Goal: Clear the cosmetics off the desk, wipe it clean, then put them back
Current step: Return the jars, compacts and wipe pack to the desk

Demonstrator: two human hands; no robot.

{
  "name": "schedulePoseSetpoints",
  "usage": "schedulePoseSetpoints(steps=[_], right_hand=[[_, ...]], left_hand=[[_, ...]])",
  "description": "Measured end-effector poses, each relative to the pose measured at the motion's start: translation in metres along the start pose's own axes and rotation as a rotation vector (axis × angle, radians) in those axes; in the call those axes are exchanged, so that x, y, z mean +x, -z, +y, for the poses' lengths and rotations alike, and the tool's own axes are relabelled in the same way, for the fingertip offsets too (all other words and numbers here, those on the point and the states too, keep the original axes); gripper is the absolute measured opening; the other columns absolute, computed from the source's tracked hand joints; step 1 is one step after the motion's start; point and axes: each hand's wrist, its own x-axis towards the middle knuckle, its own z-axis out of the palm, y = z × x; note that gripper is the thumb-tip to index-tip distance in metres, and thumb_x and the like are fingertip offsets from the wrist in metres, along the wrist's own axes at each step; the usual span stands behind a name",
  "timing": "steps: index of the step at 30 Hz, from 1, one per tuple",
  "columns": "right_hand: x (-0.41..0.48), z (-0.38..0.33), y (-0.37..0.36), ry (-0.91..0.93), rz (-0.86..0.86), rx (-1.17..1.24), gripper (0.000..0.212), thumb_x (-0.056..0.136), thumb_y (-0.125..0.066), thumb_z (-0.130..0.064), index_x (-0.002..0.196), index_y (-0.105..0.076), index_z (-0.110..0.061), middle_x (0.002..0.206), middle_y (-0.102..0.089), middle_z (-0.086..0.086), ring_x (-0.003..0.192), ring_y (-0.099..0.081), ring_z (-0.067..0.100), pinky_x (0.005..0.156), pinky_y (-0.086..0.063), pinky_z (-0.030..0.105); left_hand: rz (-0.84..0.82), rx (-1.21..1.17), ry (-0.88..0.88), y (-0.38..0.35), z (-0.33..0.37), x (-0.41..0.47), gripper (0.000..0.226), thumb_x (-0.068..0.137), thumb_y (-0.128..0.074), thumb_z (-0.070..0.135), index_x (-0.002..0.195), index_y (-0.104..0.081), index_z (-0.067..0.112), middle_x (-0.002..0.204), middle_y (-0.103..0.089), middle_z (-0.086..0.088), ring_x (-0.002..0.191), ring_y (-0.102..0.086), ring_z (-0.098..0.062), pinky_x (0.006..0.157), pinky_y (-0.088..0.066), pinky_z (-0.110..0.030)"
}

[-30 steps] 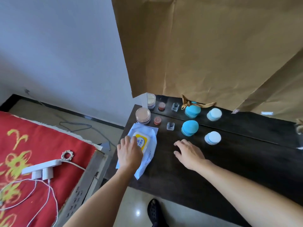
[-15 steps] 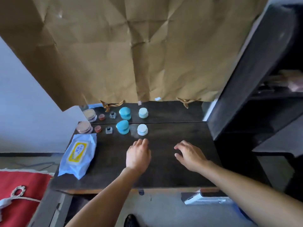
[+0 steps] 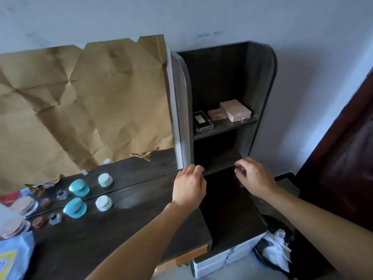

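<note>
On the dark desk (image 3: 125, 225) stand a blue jar (image 3: 74, 208), a pale round jar (image 3: 103, 203), a small clear bottle (image 3: 55, 218), a small red pot (image 3: 38, 222) and a pink-lidded jar (image 3: 13, 227). A wet-wipe pack (image 3: 14, 257) lies at the left edge. My left hand (image 3: 189, 186) hovers near the desk's right end, fingers loosely curled and holding nothing. My right hand (image 3: 255, 176) reaches toward the lower shelf of the side cabinet (image 3: 260, 93), fingers bent, with nothing visible in it.
A mirror (image 3: 125, 170) mostly covered with brown paper (image 3: 84, 102) backs the desk and doubles the jars. The cabinet's upper shelf holds a black case (image 3: 202, 121) and pink boxes (image 3: 235, 110). A bin with white waste (image 3: 276, 249) stands on the floor at the right.
The view swung right from the wipe pack to the side cabinet. My left hand left the wipes and crossed the desk; both hands now sit at the desk's right end by the shelf.
</note>
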Motion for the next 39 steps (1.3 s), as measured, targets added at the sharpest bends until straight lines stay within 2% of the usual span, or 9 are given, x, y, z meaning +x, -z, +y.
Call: schedulePoseSetpoints(steps=[5, 9, 15, 18, 20, 23, 27, 36, 39], right_hand=[[0.054, 0.027, 0.042, -0.051, 0.162, -0.022, 0.02, 0.085, -0.063, -0.018, 0.104, -0.066, -0.013, 0.101, -0.064, 0.005, 0.089, -0.062, 0.03, 0.067, -0.038, 0.028], [0.106, 0.035, 0.062, 0.001, 0.266, -0.036, 0.026, 0.085, -0.063, -0.016, 0.11, -0.064, -0.009, 0.108, -0.062, 0.01, 0.1, -0.058, 0.032, 0.074, -0.044, 0.033], [0.18, 0.035, 0.061, -0.027, 0.114, -0.13, 0.051, 0.087, -0.06, -0.032, 0.132, -0.046, -0.015, 0.133, -0.047, 0.012, 0.121, -0.043, 0.032, 0.096, -0.043, 0.044], [0.197, 0.036, 0.051, -0.066, 0.013, -0.184, 0.057, 0.086, -0.056, -0.047, 0.134, -0.041, -0.019, 0.138, -0.041, 0.011, 0.121, -0.043, 0.032, 0.093, -0.043, 0.043], [0.201, 0.039, 0.048, -0.078, -0.008, -0.183, 0.06, 0.084, -0.056, -0.052, 0.133, -0.041, -0.02, 0.137, -0.041, 0.011, 0.117, -0.045, 0.032, 0.088, -0.044, 0.042], [0.199, 0.045, 0.045, -0.074, -0.007, -0.178, 0.06, 0.084, -0.057, -0.051, 0.133, -0.041, -0.02, 0.14, -0.039, 0.013, 0.117, -0.045, 0.034, 0.087, -0.047, 0.042], [0.192, 0.057, 0.048, -0.007, 0.023, -0.198, 0.056, 0.083, -0.055, -0.049, 0.129, -0.044, -0.019, 0.137, -0.044, 0.014, 0.111, -0.048, 0.033, 0.083, -0.049, 0.041], [0.151, 0.092, 0.076, 0.183, 0.141, 0.142, 0.063, 0.074, -0.046, -0.051, 0.128, -0.052, -0.018, 0.138, -0.049, 0.007, 0.115, -0.049, 0.028, 0.09, -0.044, 0.039], [0.134, 0.102, 0.077, 0.253, 0.129, 0.242, 0.059, 0.073, -0.047, -0.047, 0.123, -0.058, -0.017, 0.132, -0.055, 0.006, 0.11, -0.054, 0.026, 0.088, -0.045, 0.037]], left_hand=[[0.057, -0.005, -0.124, -0.021, 0.031, 0.075, 0.023, 0.083, -0.058, 0.01, 0.105, -0.061, 0.007, 0.1, -0.059, -0.008, 0.091, -0.055, -0.026, 0.077, -0.05, -0.037], [0.041, 0.044, -0.073, -0.039, 0.041, 0.136, 0.029, 0.086, -0.054, 0.017, 0.112, -0.058, 0.005, 0.112, -0.056, -0.013, 0.102, -0.052, -0.03, 0.088, -0.047, -0.041], [-0.109, 0.107, 0.016, -0.059, 0.038, 0.207, 0.039, 0.088, -0.049, 0.021, 0.125, -0.049, 0.007, 0.131, -0.045, -0.014, 0.125, -0.039, -0.032, 0.103, -0.038, -0.044], [-0.268, 0.166, 0.069, -0.066, 0.031, 0.238, 0.053, 0.089, -0.05, 0.028, 0.138, -0.037, 0.012, 0.146, -0.03, -0.015, 0.138, -0.023, -0.032, 0.116, -0.019, -0.044], [-0.368, 0.187, 0.111, -0.069, 0.029, 0.255, 0.056, 0.089, -0.05, 0.033, 0.14, -0.034, 0.015, 0.147, -0.031, -0.015, 0.139, -0.023, -0.032, 0.118, -0.012, -0.043], [-0.433, 0.236, 0.108, -0.068, 0.028, 0.274, 0.049, 0.088, -0.053, 0.036, 0.133, -0.042, 0.019, 0.131, -0.049, -0.011, 0.123, -0.042, -0.029, 0.112, -0.024, -0.041], [-0.409, 0.215, 0.087, -0.063, 0.033, 0.279, 0.048, 0.085, -0.059, 0.034, 0.13, -0.047, 0.021, 0.12, -0.051, -0.009, 0.111, -0.048, -0.03, 0.096, -0.037, -0.037], [-0.004, 0.126, 0.213, -0.04, 0.067, 0.225, 0.059, 0.072, -0.07, 0.038, 0.123, -0.054, 0.013, 0.112, -0.05, -0.008, 0.097, -0.055, -0.028, 0.078, -0.05, -0.038], [0.046, 0.124, 0.222, -0.034, 0.083, 0.19, 0.06, 0.07, -0.073, 0.037, 0.123, -0.056, 0.012, 0.111, -0.049, -0.007, 0.096, -0.055, -0.027, 0.077, -0.051, -0.038]])
